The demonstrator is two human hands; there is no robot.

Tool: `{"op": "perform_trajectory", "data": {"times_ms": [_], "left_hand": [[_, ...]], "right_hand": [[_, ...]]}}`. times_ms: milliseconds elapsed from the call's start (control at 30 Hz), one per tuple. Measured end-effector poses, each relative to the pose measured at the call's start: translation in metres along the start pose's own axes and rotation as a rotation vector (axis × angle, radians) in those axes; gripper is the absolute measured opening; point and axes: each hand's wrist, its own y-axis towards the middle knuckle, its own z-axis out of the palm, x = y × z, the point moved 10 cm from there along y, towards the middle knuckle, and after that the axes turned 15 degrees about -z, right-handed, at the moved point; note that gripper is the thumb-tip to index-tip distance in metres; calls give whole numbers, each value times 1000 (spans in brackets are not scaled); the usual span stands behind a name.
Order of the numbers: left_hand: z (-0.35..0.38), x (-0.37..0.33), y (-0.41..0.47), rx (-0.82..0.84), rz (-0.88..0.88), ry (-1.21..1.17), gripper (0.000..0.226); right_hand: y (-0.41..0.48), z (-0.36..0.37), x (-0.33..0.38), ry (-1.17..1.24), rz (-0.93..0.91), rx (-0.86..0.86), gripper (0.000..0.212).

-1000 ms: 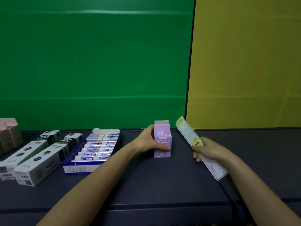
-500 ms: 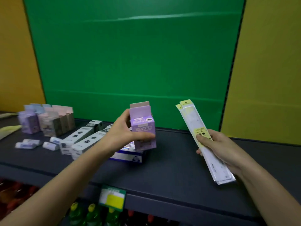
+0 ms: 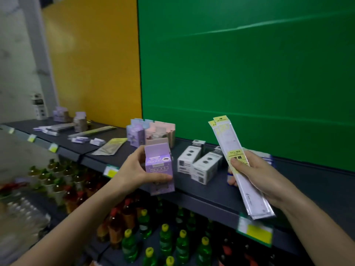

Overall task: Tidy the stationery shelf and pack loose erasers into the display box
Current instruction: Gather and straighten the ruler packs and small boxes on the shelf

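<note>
My left hand [image 3: 134, 171] grips a small purple carton [image 3: 158, 166] with an open top flap, held in the air just in front of the dark shelf [image 3: 207, 196]. My right hand [image 3: 255, 175] holds long flat ruler packets [image 3: 238, 162] in clear sleeves with yellow headers, tilted up to the left. A cluster of purple and pink cartons [image 3: 151, 132] stands at the back of the shelf beyond the held carton. Loose white erasers [image 3: 81, 139] lie on the shelf further left. The blue display box is mostly hidden behind my right hand.
White and black boxes [image 3: 199, 164] lie on the shelf between my hands. A flat pouch [image 3: 110, 146] and long packets [image 3: 92, 132] lie left of them. Bottles with yellow caps [image 3: 165, 240] fill the lower shelf. Yellow price tags [image 3: 254, 232] line the shelf edge.
My view has swung left, showing more of the shelf and the bottles below. The purple carton has been lifted off the shelf and carried left; the ruler packets stay in my right hand.
</note>
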Motion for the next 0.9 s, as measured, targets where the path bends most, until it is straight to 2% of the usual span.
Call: {"op": "perform_trajectory", "data": {"times_ms": [200,333,433,567,700,900], "left_hand": [[-87,28,4,4,-9,19,78],[-122,40,15,66,-43,13,72],[-142,51,33,102,-60,21,78],[-157,63,62,166,-66,7,73],[-162,70,97,240,-53,25,73],[-159,69,143,355,-24,75,62]], "right_hand": [[33,101,13,94,-39,1,17],[58,150,22,132,-65,14,22],[79,179,27,145,-74,30,23],[109,215,27,153,-91,86,18],[146,236,25,96,-131,66,11],[199,243,25,-56,-208,7,22]]}}
